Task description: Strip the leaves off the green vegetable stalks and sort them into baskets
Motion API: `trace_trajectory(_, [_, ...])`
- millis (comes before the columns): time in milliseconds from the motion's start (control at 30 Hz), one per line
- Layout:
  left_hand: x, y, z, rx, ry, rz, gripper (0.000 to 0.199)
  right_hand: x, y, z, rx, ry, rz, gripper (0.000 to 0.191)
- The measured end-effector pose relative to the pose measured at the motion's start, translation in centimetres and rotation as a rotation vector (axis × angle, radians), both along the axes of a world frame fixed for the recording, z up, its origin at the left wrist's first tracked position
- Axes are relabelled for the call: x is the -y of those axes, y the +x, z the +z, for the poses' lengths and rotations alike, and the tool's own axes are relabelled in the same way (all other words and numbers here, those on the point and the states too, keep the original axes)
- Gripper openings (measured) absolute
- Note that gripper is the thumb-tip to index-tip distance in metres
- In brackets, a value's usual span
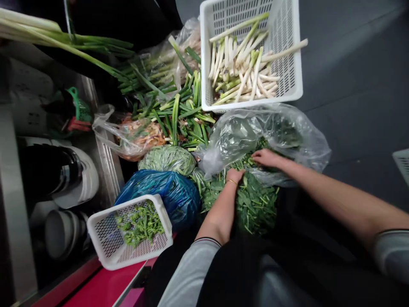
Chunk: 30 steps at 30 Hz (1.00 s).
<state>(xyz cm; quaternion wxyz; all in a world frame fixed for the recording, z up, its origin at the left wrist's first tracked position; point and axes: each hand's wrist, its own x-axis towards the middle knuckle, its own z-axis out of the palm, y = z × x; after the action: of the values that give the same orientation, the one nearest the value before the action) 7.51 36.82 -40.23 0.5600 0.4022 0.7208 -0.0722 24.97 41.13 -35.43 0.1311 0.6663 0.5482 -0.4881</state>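
Observation:
My left hand, with a thin bracelet at the wrist, is closed among the stems of a heap of dark leafy greens. A short distance to its right, my right hand has its fingertips pinched together at the mouth of a clear plastic bag. Green stems show at those fingertips, though the exact piece is too small to make out. More greens lie inside the bag, partly hidden by its film.
Beyond the bag stands a white basket of white leek or scallion stalks. Cut green tops lie left of it. A blue bag and a small white basket holding green florets are nearer. Another person holds long scallions at upper left.

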Motion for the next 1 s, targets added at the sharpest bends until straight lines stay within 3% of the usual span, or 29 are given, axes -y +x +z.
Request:
trace_trajectory(100, [0.9,0.6,-1.2,-0.084,-0.011,0.102,0.056,1.6,-5.1,-2.7,0.138,0.087,-0.001,0.042])
trace_trajectory(200, [1.1,-0.9,-1.5,-0.051,0.026,0.217,0.038,2.5,-7.4,-4.5,0.216,0.129,-0.031,0.058])
trace_trajectory(300, [0.1,-3.5,-0.8,0.054,0.064,0.361,0.021,3.1,-7.0,-5.2,0.222,0.103,-0.041,0.057])
trace_trajectory(467, [-2.1,-6.3,0.4,0.272,0.075,0.562,0.027,2.7,-5.9,-5.7,0.216,0.117,0.006,0.046])
trace_trajectory(633, [-3.3,-4.2,-1.5,0.311,0.031,0.729,0.031,2.7,-7.1,-6.3,0.278,0.184,0.020,0.046])
trace_trajectory(733, [-4.0,-2.1,-3.2,0.263,0.041,0.810,0.028,3.6,-7.3,-7.0,0.355,0.145,-0.031,0.051])
trace_trajectory(833, [-4.3,-1.8,-3.9,0.275,0.016,0.836,0.019,4.0,-6.8,-7.8,0.360,0.080,-0.043,0.058])
trace_trajectory(900, [-3.8,-2.9,-3.4,0.295,-0.018,0.835,0.012,4.1,-6.6,-8.0,0.323,0.081,-0.025,0.061])
trace_trajectory(1000, [-2.0,-5.5,-1.5,0.346,-0.080,0.815,0.012,4.4,-7.1,-7.8,0.274,0.122,-0.026,0.054])
